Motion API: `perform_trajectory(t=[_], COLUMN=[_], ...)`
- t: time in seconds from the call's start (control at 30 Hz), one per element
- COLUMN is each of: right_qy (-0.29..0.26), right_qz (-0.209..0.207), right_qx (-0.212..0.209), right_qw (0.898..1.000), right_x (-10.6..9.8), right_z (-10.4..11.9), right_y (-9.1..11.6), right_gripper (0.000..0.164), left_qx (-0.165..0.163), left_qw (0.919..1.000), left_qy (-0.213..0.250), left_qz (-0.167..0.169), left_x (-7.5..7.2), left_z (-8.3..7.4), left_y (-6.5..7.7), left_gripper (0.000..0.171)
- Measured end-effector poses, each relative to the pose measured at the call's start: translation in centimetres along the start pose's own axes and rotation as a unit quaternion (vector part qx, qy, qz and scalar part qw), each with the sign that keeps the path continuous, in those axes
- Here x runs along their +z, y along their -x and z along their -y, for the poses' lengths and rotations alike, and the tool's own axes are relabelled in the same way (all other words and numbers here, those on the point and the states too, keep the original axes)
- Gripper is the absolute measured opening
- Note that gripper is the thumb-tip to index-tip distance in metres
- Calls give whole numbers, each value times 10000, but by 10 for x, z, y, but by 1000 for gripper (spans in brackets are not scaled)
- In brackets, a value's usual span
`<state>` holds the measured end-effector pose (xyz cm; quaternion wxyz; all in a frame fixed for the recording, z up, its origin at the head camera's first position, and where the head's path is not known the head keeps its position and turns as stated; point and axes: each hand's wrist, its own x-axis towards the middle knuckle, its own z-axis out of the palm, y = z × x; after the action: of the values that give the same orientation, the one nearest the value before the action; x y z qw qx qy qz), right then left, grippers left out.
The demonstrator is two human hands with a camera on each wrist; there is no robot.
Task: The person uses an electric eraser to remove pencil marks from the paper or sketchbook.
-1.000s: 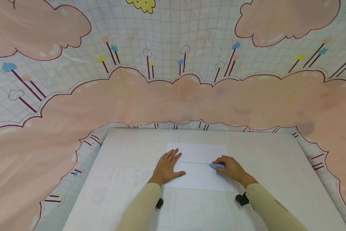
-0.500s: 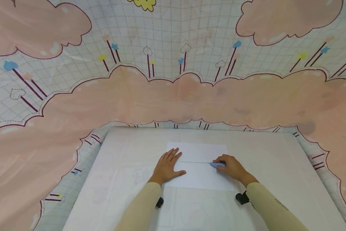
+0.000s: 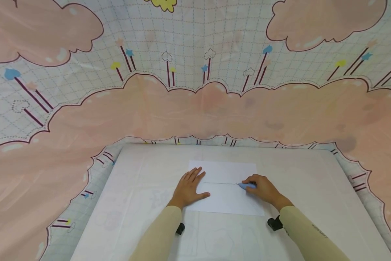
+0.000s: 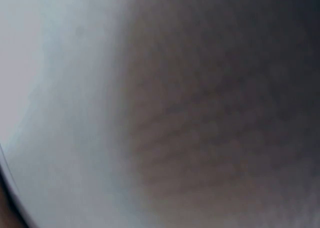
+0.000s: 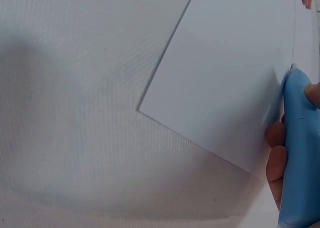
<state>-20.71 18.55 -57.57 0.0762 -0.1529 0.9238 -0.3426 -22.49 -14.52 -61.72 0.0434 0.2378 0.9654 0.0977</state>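
Note:
A white sheet of paper (image 3: 228, 203) lies on the table, with a thin dark line (image 3: 218, 183) running across its middle. My left hand (image 3: 188, 188) rests on the sheet's left side with its fingers spread. In my right hand (image 3: 264, 189) I grip a blue utility knife (image 5: 302, 148), thumb on one side and fingers curled on the other. Its small tip (image 5: 293, 66) meets the line's right end. The left wrist view shows only blurred, creased skin (image 4: 200, 138) and a pale surface.
The white tabletop (image 3: 143, 163) extends around the sheet. Black wrist devices (image 3: 275, 223) sit beneath both sleeves. A patterned curtain with pink clouds (image 3: 215, 116) hangs behind the table and down both sides.
My right hand and the knife have shifted slightly to the right along the paper, and the line reaches a little farther right. The left hand has stayed in place.

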Motion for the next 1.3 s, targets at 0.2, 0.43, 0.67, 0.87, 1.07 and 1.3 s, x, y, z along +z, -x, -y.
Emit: perform_trajectory(t=[0.2, 0.43, 0.67, 0.87, 1.07, 1.3], right_qy=[-10, -63, 4, -103, -124, -19], right_qz=[35, 37, -58, -37, 60, 67], right_qx=[-29, -48, 80, 87, 23, 37], right_qw=[10000, 10000, 10000, 9999, 9999, 10000], right_x=[3, 4, 0, -1, 5, 5], right_z=[-1, 3, 3, 1, 5, 7], right_y=[-1, -1, 0, 0, -3, -5], right_gripper=[20, 21, 21, 22, 22, 22], left_qx=[61, 31, 10, 15, 23, 54], left_qw=[9999, 10000, 10000, 9999, 10000, 10000], left_qy=[-12, -83, 3, 98, -20, 41], left_qz=[-90, -22, 29, 30, -26, -40], left_x=[0, 1, -4, -5, -1, -2], left_z=[1, 2, 0, -1, 1, 1], left_y=[-1, -1, -1, 0, -1, -1], left_gripper=[93, 94, 92, 92, 93, 93])
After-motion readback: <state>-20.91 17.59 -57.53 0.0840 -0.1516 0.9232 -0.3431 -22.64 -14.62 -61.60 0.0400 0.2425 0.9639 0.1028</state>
